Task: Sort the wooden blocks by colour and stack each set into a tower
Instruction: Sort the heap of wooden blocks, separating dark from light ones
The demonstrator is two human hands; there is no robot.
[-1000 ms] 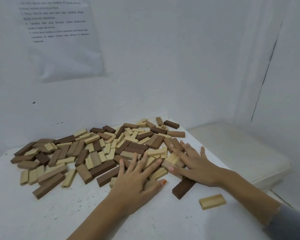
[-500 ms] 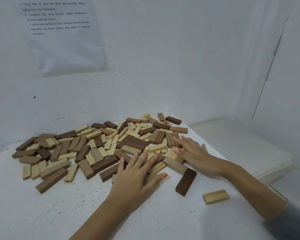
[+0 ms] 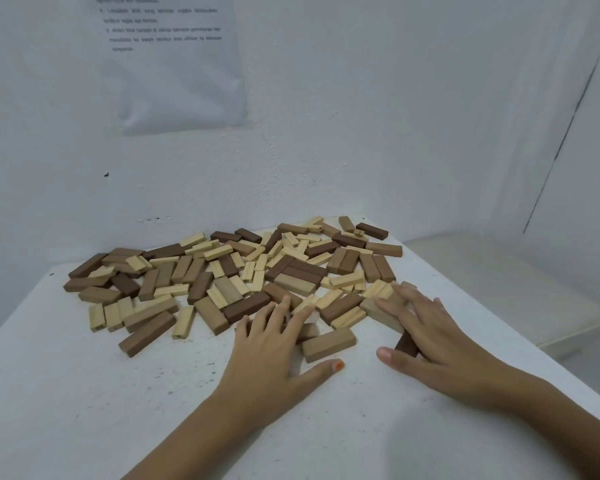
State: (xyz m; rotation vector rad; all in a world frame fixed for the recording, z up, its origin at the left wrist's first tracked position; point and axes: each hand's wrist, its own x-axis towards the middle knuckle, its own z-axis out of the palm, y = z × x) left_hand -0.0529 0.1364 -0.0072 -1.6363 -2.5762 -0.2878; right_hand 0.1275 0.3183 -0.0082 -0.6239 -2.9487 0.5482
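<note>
The left hand [image 3: 271,348] and right hand [image 3: 437,344] lie flat, fingers spread, gripping nothing, on the near edge of the blocks [image 3: 222,271] scattered mid-frame on the bench [image 3: 118,410], and a brown block [image 3: 328,345] lies crosswise between these hands, nearer the left.

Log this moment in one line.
wooden blocks unsorted on table | left hand flat on them | right hand flat over dark block | no tower

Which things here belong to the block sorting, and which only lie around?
For the job: wooden blocks, left hand, right hand, both resting on them.
Lying about: printed sheet on wall, white cushion beside the table.
</note>
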